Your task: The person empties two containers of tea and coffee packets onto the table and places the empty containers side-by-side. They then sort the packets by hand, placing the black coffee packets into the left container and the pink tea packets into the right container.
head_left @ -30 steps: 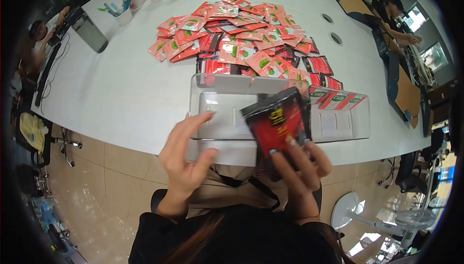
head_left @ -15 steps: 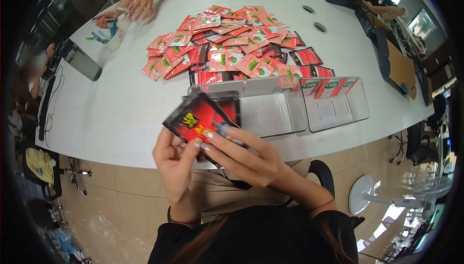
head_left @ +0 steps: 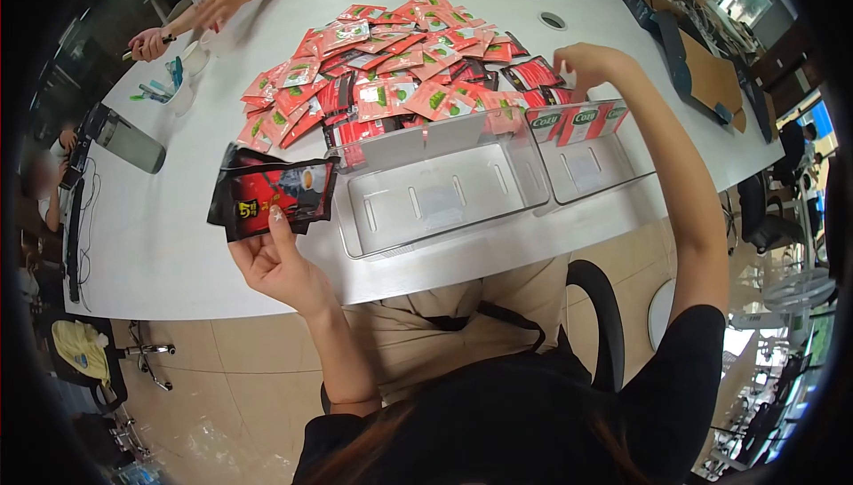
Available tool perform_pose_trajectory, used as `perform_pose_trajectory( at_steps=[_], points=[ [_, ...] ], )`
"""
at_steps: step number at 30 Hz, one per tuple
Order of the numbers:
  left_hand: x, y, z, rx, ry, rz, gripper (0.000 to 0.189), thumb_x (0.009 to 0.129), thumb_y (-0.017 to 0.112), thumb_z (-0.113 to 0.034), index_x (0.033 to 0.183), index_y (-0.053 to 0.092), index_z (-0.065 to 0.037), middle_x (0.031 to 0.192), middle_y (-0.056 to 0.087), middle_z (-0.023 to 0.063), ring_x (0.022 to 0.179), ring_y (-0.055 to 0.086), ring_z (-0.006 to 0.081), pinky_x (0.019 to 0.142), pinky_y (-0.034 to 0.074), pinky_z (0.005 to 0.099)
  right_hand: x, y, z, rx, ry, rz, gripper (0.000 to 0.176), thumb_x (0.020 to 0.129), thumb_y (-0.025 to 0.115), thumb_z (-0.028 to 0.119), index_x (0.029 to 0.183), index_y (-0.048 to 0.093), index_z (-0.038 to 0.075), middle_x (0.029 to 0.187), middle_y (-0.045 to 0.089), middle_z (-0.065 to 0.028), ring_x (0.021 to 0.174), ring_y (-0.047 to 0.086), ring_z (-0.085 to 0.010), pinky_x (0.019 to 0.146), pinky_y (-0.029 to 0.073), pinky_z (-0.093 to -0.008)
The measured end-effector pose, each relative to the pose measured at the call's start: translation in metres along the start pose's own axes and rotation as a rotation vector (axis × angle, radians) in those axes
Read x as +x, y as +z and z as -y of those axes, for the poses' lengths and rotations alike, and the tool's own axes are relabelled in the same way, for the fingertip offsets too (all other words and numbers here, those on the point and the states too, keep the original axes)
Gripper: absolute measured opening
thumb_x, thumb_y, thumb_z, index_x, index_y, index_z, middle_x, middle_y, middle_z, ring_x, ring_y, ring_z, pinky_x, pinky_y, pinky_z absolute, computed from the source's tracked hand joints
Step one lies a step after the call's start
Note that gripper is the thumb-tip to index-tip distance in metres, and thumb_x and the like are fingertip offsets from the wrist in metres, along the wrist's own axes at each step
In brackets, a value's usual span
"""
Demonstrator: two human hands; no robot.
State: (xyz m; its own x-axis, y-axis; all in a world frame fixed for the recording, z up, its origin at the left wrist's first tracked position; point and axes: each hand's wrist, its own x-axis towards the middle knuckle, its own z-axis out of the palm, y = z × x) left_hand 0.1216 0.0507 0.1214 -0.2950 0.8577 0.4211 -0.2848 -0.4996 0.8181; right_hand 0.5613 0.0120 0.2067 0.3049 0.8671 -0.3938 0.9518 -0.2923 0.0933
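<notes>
Red-and-black packets (head_left: 283, 190) are pinched by the left hand (head_left: 283, 274); Cozy packets (head_left: 582, 123) are lined along the small bin's (head_left: 582, 168) back wall. The right hand's (head_left: 591, 66) fingers are curled beside the pile (head_left: 382, 99), grip unclear.

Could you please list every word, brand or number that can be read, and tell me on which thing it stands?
"G7": on the black-and-red packet held in the left hand.
"Cozy": on the red-and-white packets along the back of the small clear bin.
Too small or blurred to read: the other print on these, and the print on the packet pile.
</notes>
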Motion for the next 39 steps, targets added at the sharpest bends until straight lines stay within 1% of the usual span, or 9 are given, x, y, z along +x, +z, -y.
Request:
perform_pose_trajectory(
  at_steps=[4, 12, 16, 20, 25, 29, 33, 36, 39],
  points=[
    [-0.001, -0.005, 0.006, 0.008, 0.020, 0.006, 0.031, 0.091, 0.063, 0.002, 0.120, 0.054, 0.003, 0.110, 0.065, 0.0103, 0.089, 0.063, 0.0105, 0.077, 0.054, 0.0255, 0.018, 0.018, -0.005, 0.041, -0.012, 0.089, 0.073, 0.049, 0.088, 0.016, 0.115, 0.057, 0.006, 0.101, 0.068, -0.0121, 0.091, 0.066, -0.0276, 0.074, 0.054, -0.0358],
    [-0.001, -0.006, 0.009, 0.029, 0.062, -0.018, 0.027, 0.093, 0.063, -0.003, 0.118, 0.054, 0.000, 0.108, 0.065, 0.0086, 0.088, 0.063, 0.0100, 0.073, 0.054, 0.0244, -0.010, 0.005, -0.028, 0.270, -0.151, -0.199, 0.031, 0.064, 0.078, 0.009, 0.090, 0.067, -0.003, 0.079, 0.067, -0.0125, 0.070, 0.062, -0.0230, 0.063, 0.049, -0.0335],
    [-0.002, -0.010, 0.010, 0.011, 0.048, 0.005, 0.027, 0.097, 0.059, -0.011, 0.121, 0.049, -0.001, 0.110, 0.063, 0.0107, 0.090, 0.064, 0.0125, 0.072, 0.056, 0.0266, -0.036, -0.006, -0.030, 0.327, -0.231, -0.470, 0.015, 0.070, 0.072, 0.005, 0.085, 0.069, 0.004, 0.088, 0.068, -0.0074, 0.083, 0.062, -0.0199, 0.076, 0.046, -0.0308],
    [-0.004, -0.004, 0.008, -0.045, 0.060, -0.002, 0.030, 0.099, 0.055, -0.012, 0.125, 0.045, -0.001, 0.113, 0.062, 0.0124, 0.092, 0.064, 0.0150, 0.073, 0.057, 0.0283, -0.058, -0.001, -0.025, 0.486, -0.352, -0.781, 0.016, 0.077, 0.066, 0.000, 0.088, 0.073, 0.008, 0.118, 0.065, -0.0044, 0.100, 0.060, -0.0185, 0.087, 0.044, -0.0341],
    [-0.005, -0.002, 0.007, 0.003, 0.015, -0.014, 0.030, 0.099, 0.056, -0.011, 0.125, 0.045, 0.000, 0.108, 0.064, 0.0112, 0.086, 0.064, 0.0117, 0.066, 0.054, 0.0250, -0.086, 0.008, 0.003, 0.756, -0.322, -0.815, 0.026, 0.083, 0.053, -0.008, 0.104, 0.069, -0.006, 0.101, 0.072, -0.0112, 0.088, 0.068, -0.0156, 0.077, 0.051, -0.0253],
    [-0.006, 0.002, 0.005, 0.008, -0.013, -0.008, 0.031, 0.098, 0.057, -0.010, 0.125, 0.044, 0.001, 0.106, 0.065, 0.0111, 0.083, 0.064, 0.0095, 0.064, 0.053, 0.0217, -0.105, 0.009, 0.027, 0.801, -0.332, -0.831, 0.037, 0.083, 0.045, -0.005, 0.113, 0.067, -0.004, 0.106, 0.070, -0.0111, 0.097, 0.065, -0.0161, 0.085, 0.048, -0.0252],
    [-0.006, -0.001, 0.008, 0.005, -0.009, 0.004, 0.032, 0.097, 0.058, -0.006, 0.125, 0.043, 0.001, 0.106, 0.064, 0.0114, 0.085, 0.064, 0.0100, 0.069, 0.054, 0.0226, -0.119, 0.002, 0.055, 1.347, -0.465, -0.658, 0.031, 0.086, 0.053, 0.008, 0.111, 0.067, -0.005, 0.104, 0.069, -0.0097, 0.096, 0.062, -0.0131, 0.083, 0.048, -0.0253],
    [-0.005, -0.002, 0.010, -0.022, 0.020, 0.023, 0.031, 0.097, 0.057, -0.005, 0.124, 0.042, 0.001, 0.109, 0.063, 0.0120, 0.089, 0.064, 0.0105, 0.073, 0.054, 0.0242, -0.112, 0.000, 0.069, 1.217, -0.297, -0.684, 0.020, 0.089, 0.060, 0.009, 0.102, 0.067, -0.004, 0.103, 0.067, -0.0074, 0.095, 0.061, -0.0108, 0.079, 0.049, -0.0236],
    [-0.005, -0.003, 0.011, -0.016, 0.035, -0.018, 0.031, 0.097, 0.057, -0.007, 0.124, 0.044, -0.001, 0.109, 0.064, 0.0116, 0.089, 0.065, 0.0133, 0.074, 0.055, 0.0285, -0.104, -0.004, 0.113, 1.024, -0.491, -0.791, 0.026, 0.086, 0.069, 0.004, 0.110, 0.058, -0.001, 0.097, 0.066, -0.0055, 0.087, 0.063, -0.0103, 0.072, 0.049, -0.0198]
  ],
)
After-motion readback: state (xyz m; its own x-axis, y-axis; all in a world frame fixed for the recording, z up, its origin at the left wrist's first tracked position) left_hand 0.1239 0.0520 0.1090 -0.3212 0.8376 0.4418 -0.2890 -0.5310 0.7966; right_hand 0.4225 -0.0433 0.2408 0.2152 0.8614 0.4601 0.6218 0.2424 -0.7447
